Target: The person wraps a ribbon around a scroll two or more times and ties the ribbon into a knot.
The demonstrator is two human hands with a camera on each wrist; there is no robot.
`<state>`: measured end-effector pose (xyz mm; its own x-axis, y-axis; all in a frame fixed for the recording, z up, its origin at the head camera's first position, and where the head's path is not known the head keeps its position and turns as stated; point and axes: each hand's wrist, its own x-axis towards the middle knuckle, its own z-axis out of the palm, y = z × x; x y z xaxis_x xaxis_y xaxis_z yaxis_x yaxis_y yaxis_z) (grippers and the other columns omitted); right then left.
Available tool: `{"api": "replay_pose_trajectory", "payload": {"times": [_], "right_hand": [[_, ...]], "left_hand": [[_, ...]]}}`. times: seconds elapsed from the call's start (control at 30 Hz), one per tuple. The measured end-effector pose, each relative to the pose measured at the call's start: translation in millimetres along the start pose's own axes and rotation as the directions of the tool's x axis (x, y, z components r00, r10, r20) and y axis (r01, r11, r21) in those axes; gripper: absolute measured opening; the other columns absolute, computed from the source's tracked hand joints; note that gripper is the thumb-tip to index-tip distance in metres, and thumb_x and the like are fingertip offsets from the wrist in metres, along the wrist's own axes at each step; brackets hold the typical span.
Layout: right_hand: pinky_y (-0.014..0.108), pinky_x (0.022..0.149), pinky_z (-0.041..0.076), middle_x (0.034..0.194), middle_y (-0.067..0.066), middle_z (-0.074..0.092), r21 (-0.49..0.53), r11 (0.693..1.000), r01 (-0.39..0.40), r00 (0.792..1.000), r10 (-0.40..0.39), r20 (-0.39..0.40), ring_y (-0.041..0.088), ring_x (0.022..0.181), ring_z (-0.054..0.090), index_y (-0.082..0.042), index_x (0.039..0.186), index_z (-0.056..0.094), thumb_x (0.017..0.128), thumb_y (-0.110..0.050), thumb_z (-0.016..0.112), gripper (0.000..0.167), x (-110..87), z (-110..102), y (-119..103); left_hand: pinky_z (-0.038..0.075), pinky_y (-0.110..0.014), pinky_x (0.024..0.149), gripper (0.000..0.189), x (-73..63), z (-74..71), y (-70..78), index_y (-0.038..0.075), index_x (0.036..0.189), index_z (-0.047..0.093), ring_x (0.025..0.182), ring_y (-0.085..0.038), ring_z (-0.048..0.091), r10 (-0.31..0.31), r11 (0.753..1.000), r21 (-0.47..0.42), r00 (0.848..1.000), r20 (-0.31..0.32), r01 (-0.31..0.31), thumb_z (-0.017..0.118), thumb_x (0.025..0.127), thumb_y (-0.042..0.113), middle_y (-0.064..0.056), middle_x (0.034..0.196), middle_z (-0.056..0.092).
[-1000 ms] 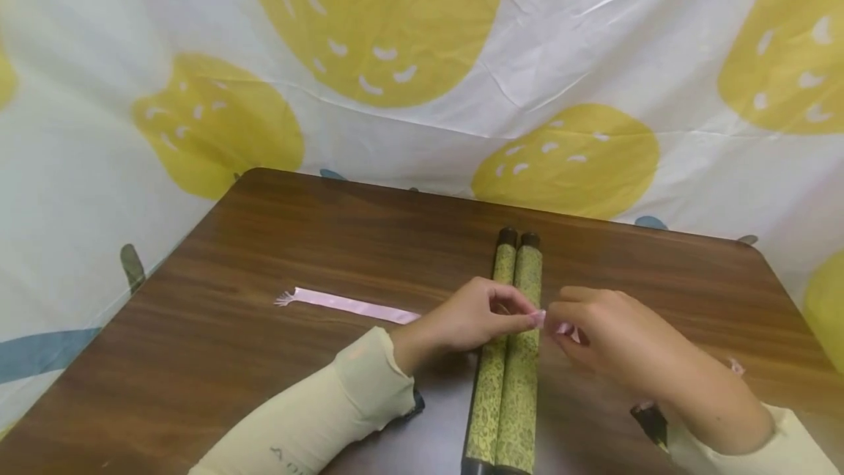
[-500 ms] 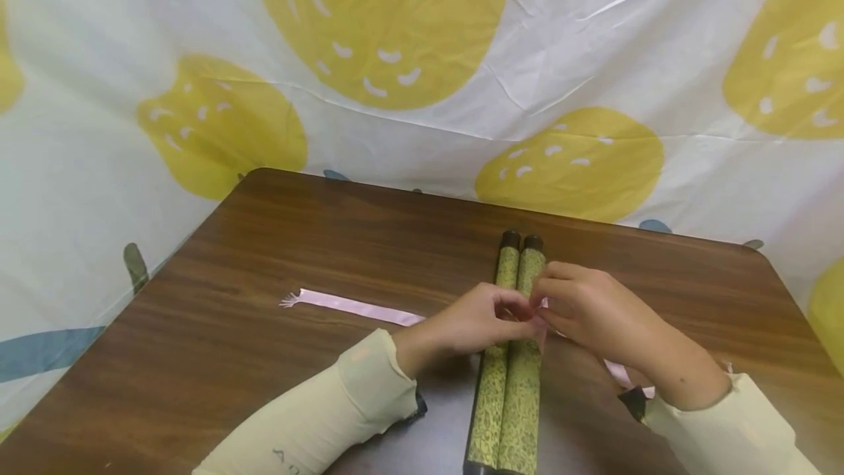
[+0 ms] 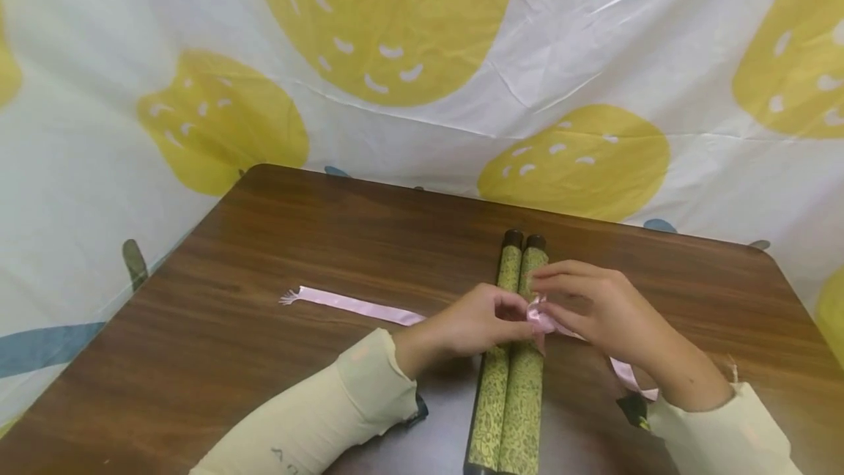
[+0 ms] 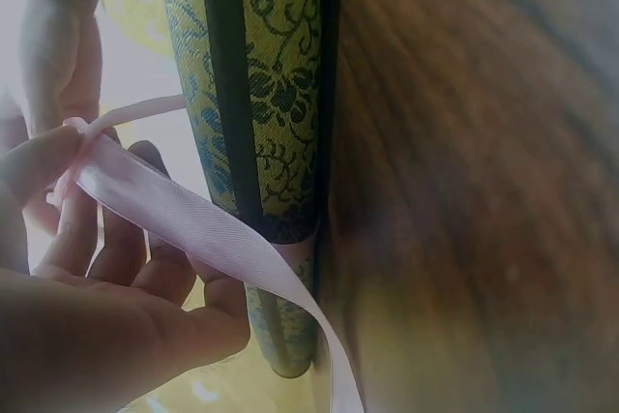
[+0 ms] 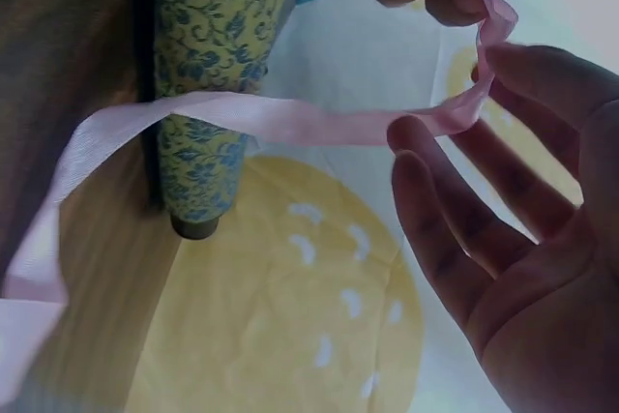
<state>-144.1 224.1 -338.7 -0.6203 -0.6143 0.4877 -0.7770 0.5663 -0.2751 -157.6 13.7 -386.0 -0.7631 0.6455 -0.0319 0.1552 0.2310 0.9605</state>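
Observation:
Two scrolls (image 3: 521, 402) covered in green-gold patterned cloth, with dark end caps, lie side by side on the table. A pink satin ribbon (image 3: 359, 306) runs to them from the left, and its other part trails under my right wrist. Above the scrolls my left hand (image 3: 471, 321) pinches the ribbon between thumb and fingers, beside a small loop (image 3: 539, 317). My right hand (image 3: 609, 310) is just right of that loop. In the right wrist view, its thumb (image 5: 537, 70) and fingertips are at the bent ribbon (image 5: 338, 128), other fingers spread.
The brown wooden table (image 3: 330, 226) has rounded far corners. Behind and to the left hangs a white cloth (image 3: 395, 134) with large yellow fruit prints. The ribbon's left end (image 3: 290, 297) is frayed. Dark straps show at both sleeve cuffs.
My right hand has come left to the scrolls, and its fingers have spread from a tighter grip. A ribbon loop now shows between the hands. My left hand has stayed nearly in place.

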Motion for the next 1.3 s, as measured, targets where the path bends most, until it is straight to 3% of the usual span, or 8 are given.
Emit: {"api": "replay_pose_trajectory", "payload": {"times": [0.1, 0.23, 0.37, 0.67, 0.8, 0.97, 1.3], "right_hand": [[0.015, 0.074, 0.054, 0.108, -0.002, 0.071, 0.036, 0.995, -0.094, 0.995, 0.095, -0.021, 0.008, 0.086, 0.068, -0.012, 0.107, 0.073, 0.078, -0.001, 0.08, 0.032, -10.0, 1.7, -5.3], [0.017, 0.067, 0.054, 0.1, -0.009, 0.064, 0.105, 0.982, -0.155, 0.986, 0.161, -0.046, 0.0, 0.079, 0.06, -0.013, 0.102, 0.069, 0.079, 0.0, 0.079, 0.028, -18.4, 3.0, -14.6], [0.017, 0.063, 0.052, 0.089, -0.014, 0.057, 0.114, 0.982, -0.148, 0.986, 0.155, -0.064, -0.001, 0.074, 0.055, -0.016, 0.094, 0.063, 0.079, 0.002, 0.078, 0.028, -18.0, 1.3, -19.5], [0.021, 0.056, 0.05, 0.079, -0.018, 0.059, 0.14, 0.975, -0.172, 0.983, 0.16, 0.091, -0.004, 0.067, 0.051, -0.022, 0.095, 0.068, 0.086, -0.013, 0.077, 0.016, -9.7, 10.5, -22.3], [0.021, 0.056, 0.05, 0.077, -0.016, 0.055, 0.17, 0.972, -0.162, 0.985, 0.148, 0.092, -0.004, 0.067, 0.051, -0.022, 0.088, 0.064, 0.083, -0.006, 0.077, 0.022, -9.9, 14.7, -22.1], [0.02, 0.057, 0.05, 0.077, -0.016, 0.055, 0.234, 0.957, -0.169, 0.984, 0.152, 0.089, -0.002, 0.067, 0.052, -0.023, 0.086, 0.062, 0.085, -0.004, 0.075, 0.023, -10.2, 18.7, -20.7], [0.021, 0.059, 0.051, 0.075, -0.01, 0.061, 0.331, 0.921, -0.204, 0.979, 0.198, 0.053, 0.002, 0.066, 0.056, -0.021, 0.088, 0.067, 0.085, -0.003, 0.075, 0.021, -8.7, 19.4, -21.8]], "left_hand": [[0.048, -0.02, 0.073, 0.018, -3.0, -0.5, 0.2, 0.014, 0.096, 0.077, 0.084, -0.002, 0.061, -0.024, 1.0, -0.003, 1.0, 0.0, 0.024, 0.072, 0.092, 0.031, 0.006, 0.094, 0.075], [0.05, -0.021, 0.076, 0.017, -6.2, -1.2, -0.1, 0.015, 0.098, 0.076, 0.086, -0.004, 0.062, -0.033, 0.999, -0.004, 0.999, -0.004, 0.033, 0.072, 0.092, 0.03, 0.005, 0.095, 0.075], [0.052, -0.022, 0.076, 0.019, -8.8, -3.3, -1.0, 0.014, 0.101, 0.076, 0.086, -0.004, 0.063, -0.029, 1.0, -0.01, 1.0, -0.009, 0.029, 0.072, 0.092, 0.03, 0.004, 0.096, 0.075], [0.051, -0.022, 0.081, 0.02, -16.1, -10.6, 0.8, 0.012, 0.107, 0.075, 0.092, -0.004, 0.063, -0.032, 0.999, -0.014, 0.999, 0.003, 0.032, 0.068, 0.095, 0.027, 0.001, 0.103, 0.076], [0.052, -0.023, 0.076, 0.019, -17.6, -11.0, -0.4, 0.011, 0.105, 0.075, 0.087, -0.006, 0.064, -0.048, 0.997, -0.053, 0.999, 0.009, 0.048, 0.067, 0.096, 0.026, -0.001, 0.1, 0.076], [0.051, -0.022, 0.066, 0.021, -17.8, -10.2, -0.4, 0.011, 0.104, 0.076, 0.077, -0.007, 0.06, -0.054, 0.998, -0.031, 0.998, -0.012, 0.054, 0.068, 0.095, 0.028, 0.003, 0.093, 0.072], [0.048, -0.02, 0.066, 0.021, -17.5, -10.9, 0.4, 0.01, 0.104, 0.076, 0.077, -0.004, 0.058, -0.051, 0.999, -0.009, 0.998, -0.02, 0.051, 0.068, 0.095, 0.028, 0.003, 0.09, 0.072]]}}
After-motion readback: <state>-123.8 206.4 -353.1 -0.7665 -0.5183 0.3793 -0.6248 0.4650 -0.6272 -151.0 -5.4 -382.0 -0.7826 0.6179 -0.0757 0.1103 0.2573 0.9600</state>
